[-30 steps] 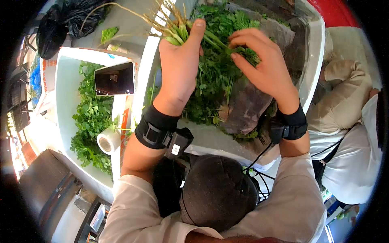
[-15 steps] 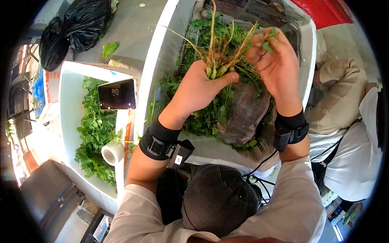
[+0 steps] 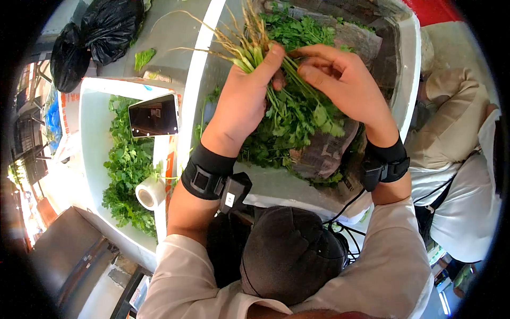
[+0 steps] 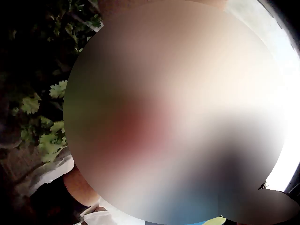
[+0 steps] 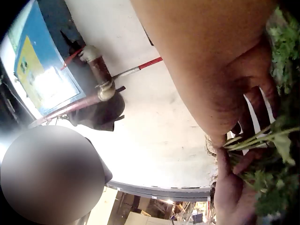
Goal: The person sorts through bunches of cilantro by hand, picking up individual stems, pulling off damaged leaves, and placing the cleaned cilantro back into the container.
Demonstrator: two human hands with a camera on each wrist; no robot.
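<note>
My left hand [image 3: 247, 93] grips a bunch of coriander [image 3: 297, 109] near its root end. Pale roots [image 3: 241, 45] stick out past the thumb toward the upper left, and leaves hang to the lower right. Bent over the stems beside it is my right hand [image 3: 345, 80], index fingertip close to the left thumb. In the right wrist view, thin stems [image 5: 253, 139] cross by the right hand's fingers [image 5: 255, 103]; I cannot tell whether they pinch any. Under both hands stands a white foam box [image 3: 411, 80] with more coriander [image 3: 305, 32] and newspaper [image 3: 324, 154] inside.
Left of the foam box, a second white box [image 3: 93, 159] holds leafy greens [image 3: 127, 175]. A phone [image 3: 154, 116] and a white roll [image 3: 150, 193] rest along its right side. Black plastic bags [image 3: 109, 37] lie at upper left. Another person's trousers [image 3: 451, 114] show at right.
The left hand turned so the roots swung from pointing up to pointing upper left. The right hand, half a second ago raised apart with a bit of leaf, has come back to the bunch's stems.
</note>
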